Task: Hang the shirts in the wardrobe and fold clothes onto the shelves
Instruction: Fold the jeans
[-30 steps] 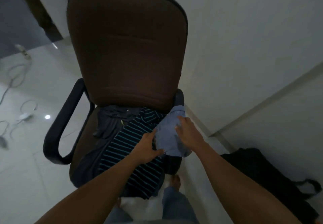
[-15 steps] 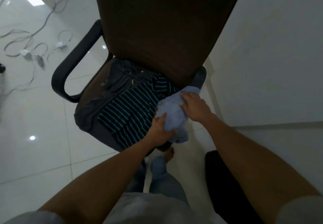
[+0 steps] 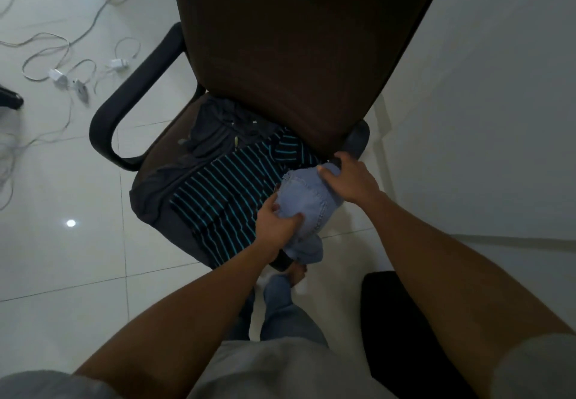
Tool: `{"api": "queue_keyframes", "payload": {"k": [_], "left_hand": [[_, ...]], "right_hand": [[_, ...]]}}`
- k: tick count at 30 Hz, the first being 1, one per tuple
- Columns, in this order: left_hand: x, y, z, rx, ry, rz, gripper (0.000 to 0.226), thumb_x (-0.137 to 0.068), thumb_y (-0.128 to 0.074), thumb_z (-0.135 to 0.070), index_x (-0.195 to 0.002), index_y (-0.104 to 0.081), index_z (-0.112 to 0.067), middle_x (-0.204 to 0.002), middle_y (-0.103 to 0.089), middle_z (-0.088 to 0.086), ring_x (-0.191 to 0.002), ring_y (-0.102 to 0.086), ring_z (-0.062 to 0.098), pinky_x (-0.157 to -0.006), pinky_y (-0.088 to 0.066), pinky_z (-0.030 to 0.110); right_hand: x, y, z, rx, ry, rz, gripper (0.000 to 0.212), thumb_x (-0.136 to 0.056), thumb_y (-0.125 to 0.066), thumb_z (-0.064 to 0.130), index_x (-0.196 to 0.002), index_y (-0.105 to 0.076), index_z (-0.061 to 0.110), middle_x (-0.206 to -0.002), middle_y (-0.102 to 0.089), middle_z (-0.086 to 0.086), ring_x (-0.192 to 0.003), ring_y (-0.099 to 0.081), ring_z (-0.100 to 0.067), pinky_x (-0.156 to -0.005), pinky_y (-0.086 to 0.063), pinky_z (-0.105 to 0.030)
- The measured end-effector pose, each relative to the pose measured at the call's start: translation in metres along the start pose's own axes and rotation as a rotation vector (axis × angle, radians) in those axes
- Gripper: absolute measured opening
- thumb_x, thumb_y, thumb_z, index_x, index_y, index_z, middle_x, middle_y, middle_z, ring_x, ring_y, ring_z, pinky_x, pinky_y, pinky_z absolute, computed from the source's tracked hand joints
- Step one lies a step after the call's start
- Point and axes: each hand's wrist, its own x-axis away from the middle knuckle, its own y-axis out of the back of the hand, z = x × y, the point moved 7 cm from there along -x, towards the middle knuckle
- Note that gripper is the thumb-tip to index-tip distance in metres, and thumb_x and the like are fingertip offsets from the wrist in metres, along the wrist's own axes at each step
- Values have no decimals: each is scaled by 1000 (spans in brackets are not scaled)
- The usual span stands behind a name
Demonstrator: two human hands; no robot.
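Left hand (image 3: 275, 228) and right hand (image 3: 352, 180) hold blue garment (image 3: 304, 201) on chair (image 3: 296, 43).

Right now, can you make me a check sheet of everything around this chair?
Surface: brown chair with black armrests; clothes are piled on its seat.
Job's things: a light blue garment at the seat's right edge, on top of a striped shirt; a dark garment lies crumpled behind the shirt.
Clutter: a black bag on the floor, lower right.
Hands: the left hand grips the blue garment's near end; the right hand grips its far end.
Cables: white cables with plugs loop loosely on the floor to the left.
Surroundings: shiny white tiled floor; white wall on the right.
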Motion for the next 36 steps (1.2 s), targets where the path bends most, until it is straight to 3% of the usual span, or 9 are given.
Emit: {"api": "queue_keyframes", "payload": {"k": [3, 6, 10, 15, 20, 25, 30, 33, 36], "left_hand": [[7, 8, -4, 88, -38, -72, 80, -76, -83, -19, -145, -42, -18, -124, -56, -2, -117, -59, 24, -98, -52, 46], [16, 7, -19, 112, -123, -67, 85, -70, -85, -25, -143, -43, -15, -122, -59, 0, -115, -60, 21, -100, -51, 46], [29, 7, -54, 47, -287, -40, 93, -60, -82, -41, -142, -46, -16, -125, -60, 4, -116, -60, 19, -102, -50, 42], [49, 2, -110, 43, -494, 75, 75, -74, -85, -12, -140, -49, -7, -132, -59, 10, -121, -57, 19, -105, -48, 36], [74, 9, -203, -82, -838, 151, 77, -68, -91, -25, -134, -54, -14, -122, -63, 5, -114, -59, 13, -98, -43, 12], [117, 20, -285, -155, -1109, 209, 75, -61, -94, -34, -126, -60, -17, -115, -57, 2, -106, -56, 6, -92, -45, 13], [164, 39, -340, -148, -1311, 309, 79, -58, -91, -45, -128, -57, -28, -121, -47, -2, -111, -48, -3, -92, -39, 5], [186, 54, -361, -181, -1396, 367, 84, -57, -86, -58, -132, -56, -34, -123, -43, -4, -117, -46, 9, -104, -42, 22], [208, 72, -378, -233, -1482, 398, 85, -63, -81, -65, -138, -52, -37, -135, -41, 0, -130, -40, 21, -112, -38, 48]], "right_hand": [[9, -1, -6, -142, -85, 77, 95, -81, -49, 80, -152, -30, 18, -148, -48, -13, -128, -52, -33, -105, -43, -46], [24, -11, -14, -324, -116, 102, 86, -70, -56, 85, -120, -64, 15, -122, -67, -12, -107, -64, -28, -96, -52, -45], [50, 8, -14, -553, -54, -129, 56, -76, -67, 71, -85, -69, 16, -89, -72, -6, -87, -69, -23, -81, -57, -43], [98, 69, -10, -796, -30, -449, 36, -78, -83, 38, -72, -61, 10, -69, -62, -2, -64, -57, -11, -57, -48, -19], [144, 138, -2, -935, 10, -593, 41, -72, -87, 42, -77, -62, 10, -74, -65, -3, -64, -60, -10, -53, -48, -20], [190, 195, 33, -1077, 172, -611, 49, -79, -76, 53, -79, -58, 7, -83, -62, -14, -78, -60, -25, -69, -47, -41], [250, 232, 88, -1287, 305, -700, 88, -76, -80, 52, -128, -49, -11, -120, -67, -23, -109, -66, -39, -94, -54, -56], [295, 249, 135, -1290, 407, -824, 56, -86, -73, 37, -131, -54, 10, -109, -73, -8, -93, -73, -22, -77, -60, -39], [337, 254, 178, -1248, 466, -989, 43, -93, -69, 22, -132, -58, 9, -110, -74, -12, -100, -72, -31, -81, -60, -42]]}}
